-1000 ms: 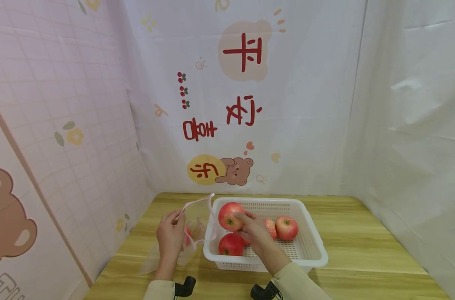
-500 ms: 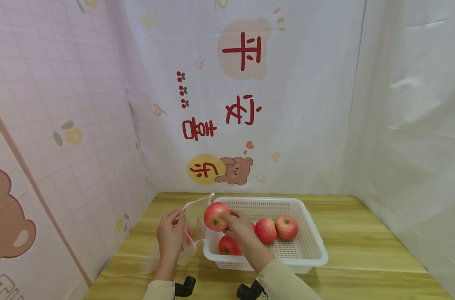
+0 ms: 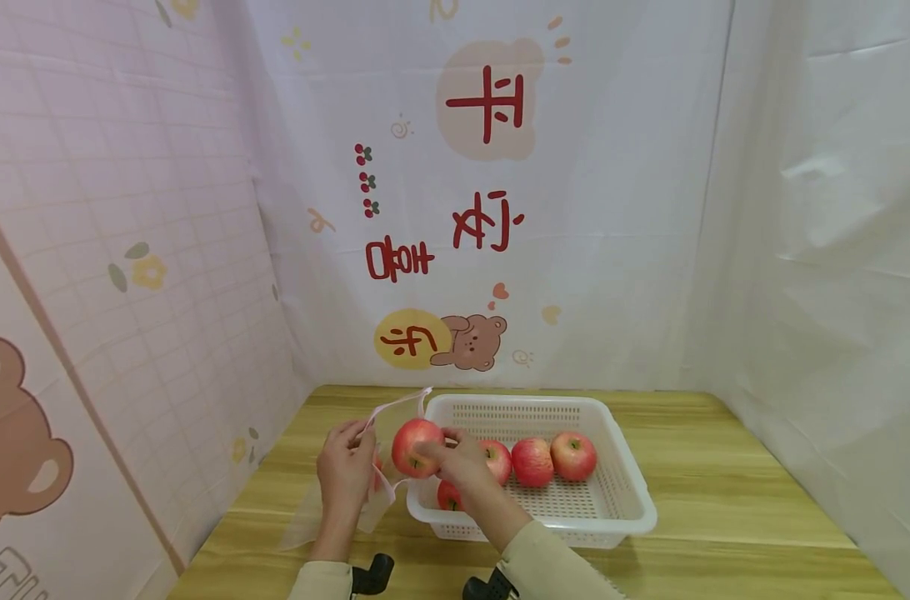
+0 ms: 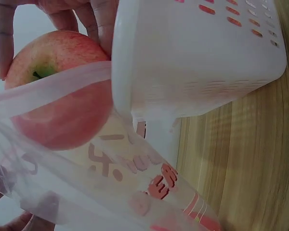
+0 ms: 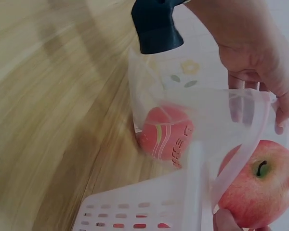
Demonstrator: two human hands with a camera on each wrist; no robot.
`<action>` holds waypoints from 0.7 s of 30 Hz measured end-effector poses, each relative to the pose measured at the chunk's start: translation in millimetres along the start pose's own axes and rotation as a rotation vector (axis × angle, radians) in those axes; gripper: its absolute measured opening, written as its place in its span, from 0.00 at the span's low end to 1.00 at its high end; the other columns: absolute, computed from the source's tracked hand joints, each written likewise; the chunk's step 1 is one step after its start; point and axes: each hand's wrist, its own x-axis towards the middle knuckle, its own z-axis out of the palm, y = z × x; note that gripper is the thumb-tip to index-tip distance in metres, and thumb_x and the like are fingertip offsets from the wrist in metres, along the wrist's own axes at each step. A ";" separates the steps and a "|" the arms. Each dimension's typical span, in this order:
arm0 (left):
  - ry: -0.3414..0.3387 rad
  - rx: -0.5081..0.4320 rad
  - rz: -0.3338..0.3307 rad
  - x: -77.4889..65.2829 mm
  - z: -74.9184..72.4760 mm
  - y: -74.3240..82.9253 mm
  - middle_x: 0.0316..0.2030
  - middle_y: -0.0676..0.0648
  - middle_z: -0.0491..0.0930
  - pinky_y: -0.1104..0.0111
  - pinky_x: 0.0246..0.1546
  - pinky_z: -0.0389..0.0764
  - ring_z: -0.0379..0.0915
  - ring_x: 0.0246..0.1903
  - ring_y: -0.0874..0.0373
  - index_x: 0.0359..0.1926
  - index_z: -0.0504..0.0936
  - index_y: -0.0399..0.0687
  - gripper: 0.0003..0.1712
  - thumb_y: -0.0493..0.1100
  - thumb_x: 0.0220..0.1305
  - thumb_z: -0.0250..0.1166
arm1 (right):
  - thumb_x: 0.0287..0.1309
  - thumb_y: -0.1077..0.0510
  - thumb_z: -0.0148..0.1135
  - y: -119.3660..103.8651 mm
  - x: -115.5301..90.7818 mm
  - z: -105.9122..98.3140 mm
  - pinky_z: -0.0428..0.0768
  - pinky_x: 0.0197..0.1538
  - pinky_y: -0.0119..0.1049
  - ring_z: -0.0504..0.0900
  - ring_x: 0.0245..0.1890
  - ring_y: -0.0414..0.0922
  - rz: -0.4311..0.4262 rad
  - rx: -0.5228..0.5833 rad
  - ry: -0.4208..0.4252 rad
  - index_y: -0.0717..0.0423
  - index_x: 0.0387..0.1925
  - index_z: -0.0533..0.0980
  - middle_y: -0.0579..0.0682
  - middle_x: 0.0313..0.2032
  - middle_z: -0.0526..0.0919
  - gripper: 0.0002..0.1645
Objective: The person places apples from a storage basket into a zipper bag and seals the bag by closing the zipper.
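Observation:
My right hand [image 3: 466, 471] grips a red apple [image 3: 416, 448] at the mouth of a clear plastic bag with a pink rim [image 3: 397, 412]. In the left wrist view the apple [image 4: 62, 91] is partly behind the bag's rim, its stem towards the camera. My left hand [image 3: 344, 467] pinches the bag's edge and holds the mouth apart. Through the bag in the right wrist view, another red apple [image 5: 166, 132] shows at the bottom, against the table. Right of the bag stands a white slotted basket [image 3: 638, 504] with several apples [image 3: 573, 456] in it.
The wood-grain table [image 3: 725, 483] extends right of the basket and in front of it. A printed white curtain [image 3: 612, 208] hangs behind the table, with more curtains at both sides. The basket's left rim is close beside the bag's mouth.
My right hand has carried the apple leftwards from above the basket to the bag's mouth. More apples in the basket have come into sight. My left hand has stayed nearly still on the bag.

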 end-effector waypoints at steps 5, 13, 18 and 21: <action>-0.010 0.011 0.009 -0.2 -0.1 1.9 0.49 0.38 0.81 0.58 0.38 0.81 0.83 0.40 0.46 0.46 0.87 0.35 0.13 0.38 0.66 0.63 | 0.53 0.57 0.72 1.6 -0.6 0.6 0.81 0.50 0.47 0.80 0.47 0.52 -0.039 -0.033 -0.017 0.69 0.63 0.69 0.64 0.53 0.78 0.39; -0.008 0.041 0.020 -1.1 -2.6 4.3 0.50 0.37 0.80 0.49 0.40 0.80 0.82 0.41 0.44 0.48 0.86 0.35 0.14 0.39 0.68 0.61 | 0.60 0.58 0.66 -2.1 -0.3 -8.9 0.79 0.53 0.49 0.81 0.49 0.56 -0.069 0.023 -0.017 0.70 0.63 0.69 0.65 0.52 0.78 0.33; 0.014 0.049 0.046 -0.2 -3.2 4.2 0.49 0.37 0.81 0.49 0.40 0.80 0.82 0.40 0.44 0.47 0.87 0.35 0.14 0.39 0.67 0.61 | 0.62 0.58 0.64 -5.7 0.2 -20.3 0.78 0.55 0.50 0.80 0.49 0.57 -0.027 0.026 0.008 0.69 0.63 0.68 0.64 0.53 0.78 0.32; 0.022 0.044 0.055 0.3 -2.8 4.1 0.49 0.36 0.81 0.49 0.40 0.80 0.83 0.39 0.44 0.46 0.87 0.35 0.14 0.38 0.67 0.61 | 0.62 0.58 0.64 -5.8 1.5 -27.8 0.78 0.56 0.51 0.81 0.47 0.56 -0.016 0.019 0.014 0.69 0.63 0.68 0.65 0.53 0.78 0.31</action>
